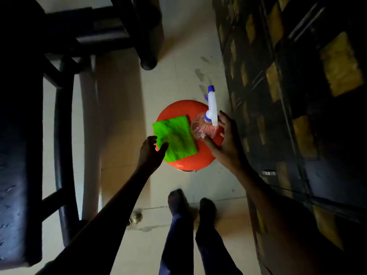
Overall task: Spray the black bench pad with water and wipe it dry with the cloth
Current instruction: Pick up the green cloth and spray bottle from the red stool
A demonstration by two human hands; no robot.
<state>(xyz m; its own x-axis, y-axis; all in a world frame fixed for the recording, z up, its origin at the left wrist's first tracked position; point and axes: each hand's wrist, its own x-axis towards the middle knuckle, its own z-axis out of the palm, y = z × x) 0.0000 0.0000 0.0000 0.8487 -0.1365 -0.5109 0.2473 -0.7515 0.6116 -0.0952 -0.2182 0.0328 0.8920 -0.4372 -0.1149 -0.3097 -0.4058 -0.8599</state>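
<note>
Spread wide, my right hand (225, 142) cups the clear spray bottle (204, 127) with thumb and fingers around its body but not yet closed on it; what is inside I cannot tell. My left hand (152, 150) is open, fingertips touching the green cloth (175, 137) on the orange stool (178, 108). The black bench pad (17, 135) lies far left.

Person, seen from the head camera. Left hand (152, 150): bare, no ring, glove or band visible. Left forearm (111, 207): bare along its whole visible length, no sleeve, running off toward 7 o'clock. Right hand (226, 135): bare, nothing worn. Right forearm (264, 195): bare, no sleeve in view, running off toward 5 o'clock. Legs at 6 o'clock: dark blue trousers (178, 235). Feet (207, 207): too dim to tell whether covered.
</note>
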